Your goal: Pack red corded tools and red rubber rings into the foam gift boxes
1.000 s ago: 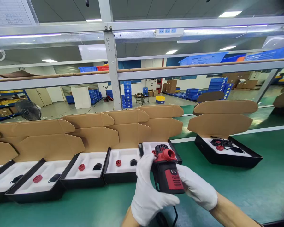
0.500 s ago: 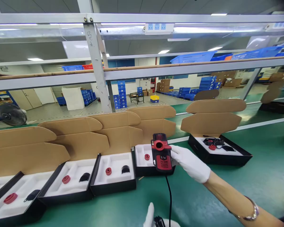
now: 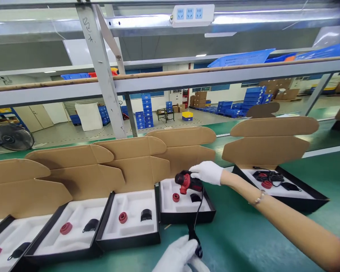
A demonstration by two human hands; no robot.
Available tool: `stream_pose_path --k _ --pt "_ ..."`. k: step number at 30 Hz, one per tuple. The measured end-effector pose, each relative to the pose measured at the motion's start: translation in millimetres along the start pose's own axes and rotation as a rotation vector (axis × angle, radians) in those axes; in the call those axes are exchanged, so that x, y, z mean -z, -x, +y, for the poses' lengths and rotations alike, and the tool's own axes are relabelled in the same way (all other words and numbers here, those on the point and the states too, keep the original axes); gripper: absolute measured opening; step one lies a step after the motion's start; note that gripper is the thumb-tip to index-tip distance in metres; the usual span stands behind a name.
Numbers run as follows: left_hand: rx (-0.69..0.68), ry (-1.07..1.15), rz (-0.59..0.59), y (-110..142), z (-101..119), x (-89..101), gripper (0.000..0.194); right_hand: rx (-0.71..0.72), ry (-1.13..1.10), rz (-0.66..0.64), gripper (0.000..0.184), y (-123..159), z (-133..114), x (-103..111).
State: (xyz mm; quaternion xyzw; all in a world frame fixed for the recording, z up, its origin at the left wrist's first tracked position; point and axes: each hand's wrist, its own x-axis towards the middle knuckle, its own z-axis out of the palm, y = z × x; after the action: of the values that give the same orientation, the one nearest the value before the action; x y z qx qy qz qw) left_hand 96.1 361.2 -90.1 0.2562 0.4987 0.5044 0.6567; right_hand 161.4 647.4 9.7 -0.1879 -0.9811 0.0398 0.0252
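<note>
My right hand (image 3: 208, 172), in a white glove, grips a black and red corded power tool (image 3: 189, 182) from behind. The tool hangs over the back of an open box (image 3: 187, 217) with white foam inside. In that foam lie a red ring (image 3: 176, 197) and a black curved part (image 3: 195, 197). A black cord (image 3: 198, 213) runs down from the tool to a bundle of cable (image 3: 196, 243). My left hand (image 3: 177, 255), also gloved, is closed around this bundle near the front of the table.
More open boxes (image 3: 130, 241) with red rings and black parts stand in a row to the left. At the right, another box (image 3: 280, 200) contains a coiled cord (image 3: 268, 176). Behind them rises a metal post (image 3: 102, 68) with a shelf rail (image 3: 170, 84).
My right hand has turned the tool from upright to lying over the box. My left hand has risen further into view with the cable bundle. The view has shifted.
</note>
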Motion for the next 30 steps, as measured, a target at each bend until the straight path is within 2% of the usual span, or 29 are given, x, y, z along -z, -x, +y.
stream_pose_path --k 3,6,9,11,13,14,15,16,18,19,21,23,25,27,29,30 --pt "-0.006 -0.18 -0.005 -5.8 29.3 -6.9 0.061 0.064 0.099 -0.147 0.014 -37.9 -5.1 -15.0" --pt "-0.024 -0.301 0.005 -5.3 49.6 -6.7 0.054 0.091 0.126 -0.238 0.015 -60.8 -11.5 -31.6" --pt "-0.061 -0.415 0.111 0.7 71.3 3.2 0.049 0.109 0.065 -0.271 0.025 -56.9 -7.0 -32.1" --pt "-0.097 -0.521 0.17 4.2 93.1 10.5 0.044 0.127 -0.013 -0.257 0.048 -40.7 -1.6 -22.0" --pt "-0.174 -0.683 0.208 1.3 120.5 14.6 0.037 0.192 -0.206 -0.25 0.082 -21.1 -1.4 -12.1" --pt "-0.253 -0.815 0.256 -4.2 134.7 15.0 0.033 0.227 -0.358 -0.244 0.092 -12.5 -4.5 -10.6" --pt "-0.349 -1.001 0.343 -13.0 147.8 14.4 0.031 0.22 -0.557 -0.212 0.091 -5.5 -9.6 -12.8" --pt "-0.451 -1.22 0.45 -25.1 158.9 13.1 0.031 0.165 -0.772 -0.153 0.079 -0.5 -16.2 -18.7" --pt "-0.603 -1.625 0.626 -56.9 170.9 9.8 0.031 -0.045 -1.112 0.0 0.052 5.8 -29.9 -39.5" --pt "-0.625 -1.763 0.653 -74.9 171.1 8.5 0.032 -0.153 -1.214 0.06 0.048 8.8 -35.4 -51.7" --pt "-0.578 -1.894 0.57 -109.3 160.8 8.1 0.032 -0.268 -1.283 0.083 0.052 18.7 -41.5 -72.2" --pt "-0.496 -1.944 0.472 -135.9 142.9 10.1 0.035 -0.318 -1.256 0.051 0.05 36.8 -44.4 -81.9" --pt "-0.432 -2.001 0.444 -149.9 126.7 11.7 0.04 -0.357 -1.072 0.079 0.044 59.2 -50.6 -81.5" --pt "-0.443 -2.057 0.455 -149.1 118.0 9.6 0.043 -0.343 -0.615 0.066 0.039 76.1 -63.2 -77.3" --pt "-0.527 -2.108 0.427 -133.1 116.2 3.4 0.039 -0.32 -0.153 -0.012 0.027 78.6 -77.3 -74.0" --pt "-0.576 -2.132 0.391 -119.9 116.3 0.0 0.035 -0.318 -0.016 -0.049 0.022 73.6 -82.5 -73.0"
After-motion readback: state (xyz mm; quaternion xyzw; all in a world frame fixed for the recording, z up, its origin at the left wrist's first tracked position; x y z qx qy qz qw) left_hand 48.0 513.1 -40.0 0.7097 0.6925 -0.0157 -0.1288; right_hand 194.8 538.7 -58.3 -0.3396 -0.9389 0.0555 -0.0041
